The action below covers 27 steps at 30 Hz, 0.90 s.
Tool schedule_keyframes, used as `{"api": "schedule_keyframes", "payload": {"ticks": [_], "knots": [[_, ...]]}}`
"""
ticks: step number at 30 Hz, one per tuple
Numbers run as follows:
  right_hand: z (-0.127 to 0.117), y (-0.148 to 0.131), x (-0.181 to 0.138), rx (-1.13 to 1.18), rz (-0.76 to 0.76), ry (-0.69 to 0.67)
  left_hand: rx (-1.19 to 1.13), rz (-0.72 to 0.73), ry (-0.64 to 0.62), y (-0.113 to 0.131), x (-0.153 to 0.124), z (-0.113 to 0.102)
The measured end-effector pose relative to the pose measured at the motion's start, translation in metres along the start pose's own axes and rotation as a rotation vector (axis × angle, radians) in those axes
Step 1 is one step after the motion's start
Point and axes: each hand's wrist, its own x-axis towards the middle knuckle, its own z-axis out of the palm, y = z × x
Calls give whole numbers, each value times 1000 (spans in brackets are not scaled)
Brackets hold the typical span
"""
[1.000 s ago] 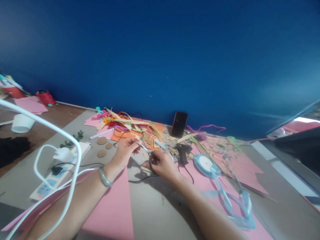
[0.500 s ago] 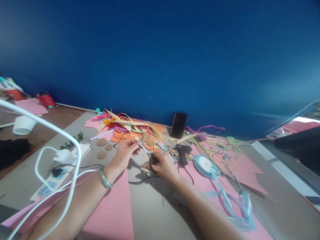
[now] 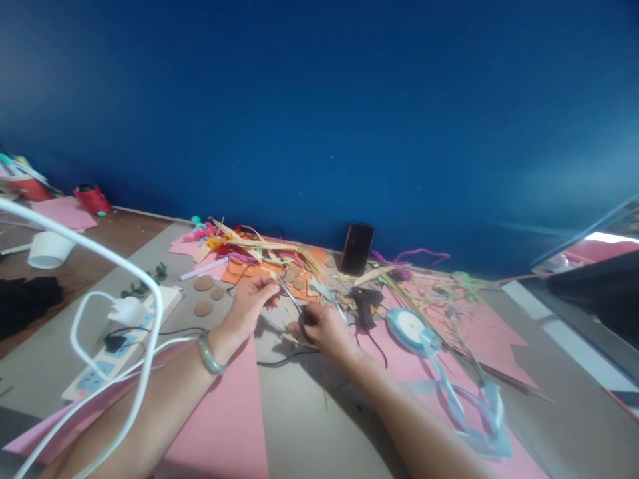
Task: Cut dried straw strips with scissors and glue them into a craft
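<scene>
My right hand (image 3: 325, 327) grips a pair of scissors (image 3: 295, 307) by their black handles, blades pointing up and left. My left hand (image 3: 249, 304) is pinched on a thin pale strip right at the blade tips; the strip is too small to name surely. A bangle (image 3: 210, 354) sits on my left wrist. Both hands hover over the grey table (image 3: 299, 412), just in front of a heap of straw strips and coloured craft scraps (image 3: 259, 253).
Pink paper sheets (image 3: 224, 412) lie under my arms. A light blue ribbon spool (image 3: 407, 327) with loose ribbon (image 3: 479, 406) lies right. A black glue gun (image 3: 363, 301), a dark phone (image 3: 357, 249), brown card discs (image 3: 204, 283), a power strip (image 3: 120, 339), a white cable (image 3: 124, 319) and a white cup (image 3: 47, 249) surround them.
The scissors have tilted slightly and my right hand has shifted a little; my left hand stays pinched at the blade tips.
</scene>
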Motion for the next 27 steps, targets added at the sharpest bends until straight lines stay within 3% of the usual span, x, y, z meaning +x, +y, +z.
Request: {"api": "schedule_keyframes", "payload": {"ticks": [6, 10, 15, 24, 27], "knots": [[3, 3, 0, 112, 52, -45, 29, 7, -6, -1, 1, 0], [4, 2, 0, 311, 128, -81, 38, -6, -13, -1, 2, -2], [2, 0, 3, 497, 189, -25, 31, -22, -7, -1, 3, -3], [-2, -5, 1, 480, 144, -67, 56, -20, 14, 1, 0, 0], [-1, -4, 1, 502, 132, -141, 71, -22, 5, 3, 0, 1]]}}
